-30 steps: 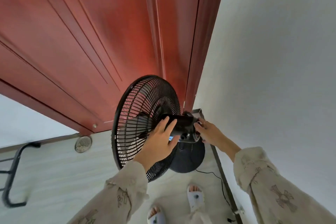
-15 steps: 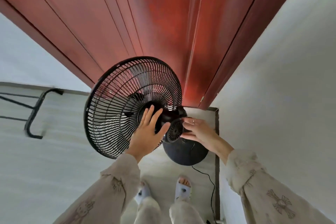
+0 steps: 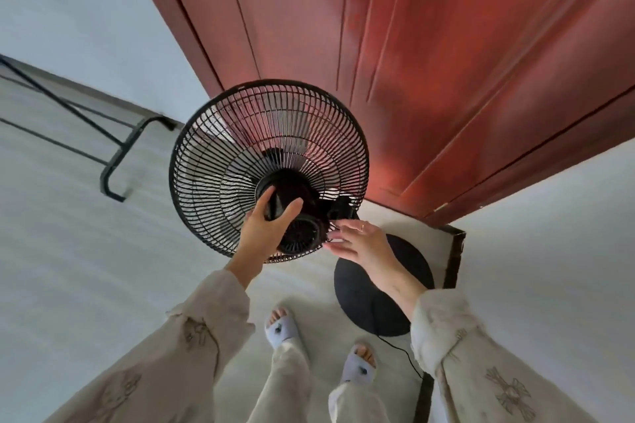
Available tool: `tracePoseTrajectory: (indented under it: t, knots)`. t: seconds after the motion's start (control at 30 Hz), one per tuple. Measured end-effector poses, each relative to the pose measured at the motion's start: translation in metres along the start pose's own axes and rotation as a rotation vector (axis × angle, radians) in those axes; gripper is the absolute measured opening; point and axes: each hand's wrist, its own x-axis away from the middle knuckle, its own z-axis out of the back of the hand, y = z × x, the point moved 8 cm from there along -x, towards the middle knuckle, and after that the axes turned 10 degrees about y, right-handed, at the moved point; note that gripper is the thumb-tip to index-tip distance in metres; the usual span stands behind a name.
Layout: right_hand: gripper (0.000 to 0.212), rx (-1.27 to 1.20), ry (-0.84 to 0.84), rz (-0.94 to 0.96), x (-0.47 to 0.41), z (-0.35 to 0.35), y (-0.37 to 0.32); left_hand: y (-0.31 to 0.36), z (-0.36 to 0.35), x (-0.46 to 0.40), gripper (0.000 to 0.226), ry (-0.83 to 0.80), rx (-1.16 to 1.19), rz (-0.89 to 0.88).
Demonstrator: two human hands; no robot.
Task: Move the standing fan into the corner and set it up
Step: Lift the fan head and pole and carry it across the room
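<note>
Standing fan already in the corner at centre frame, left hand gripping its motor housing, right hand open-fingered beside it, aiming unfinished

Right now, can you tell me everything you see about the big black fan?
The standing fan is black, with a round wire cage, a ribbed motor housing behind it and a flat round base on the pale floor near the corner. Its head is tilted. The left hand grips the motor housing; the right hand touches its back. A thin black cord trails from the base.
</note>
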Motion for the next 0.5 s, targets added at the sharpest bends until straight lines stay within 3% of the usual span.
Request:
tracePoseTrajectory:
  t: [0.1, 0.2, 0.3, 0.4, 0.5]
  knots:
    - [0.039, 0.461, 0.263, 0.208, -0.036, 0.007, 0.004, -0.01, 0.03, -0.021, 0.072, 0.065, 0.087, 0.035]
    - [0.06, 0.874, 0.208, 0.298, -0.076, -0.018, 0.017, -0.019, 0.06, -0.05, 0.066, 0.148, 0.115, 0.066]
    - [0.063, 0.968, 0.109, 0.331, -0.099, -0.045, 0.031, -0.02, 0.072, -0.066, 0.052, 0.182, 0.158, 0.039]
    - [0.07, 0.966, 0.133, 0.388, -0.124, -0.068, 0.04, -0.027, 0.085, -0.086, 0.043, 0.238, 0.228, 0.034]
    - [0.064, 0.973, 0.056, 0.416, -0.157, -0.084, 0.049, -0.042, 0.098, -0.108, 0.033, 0.301, 0.304, 0.062]
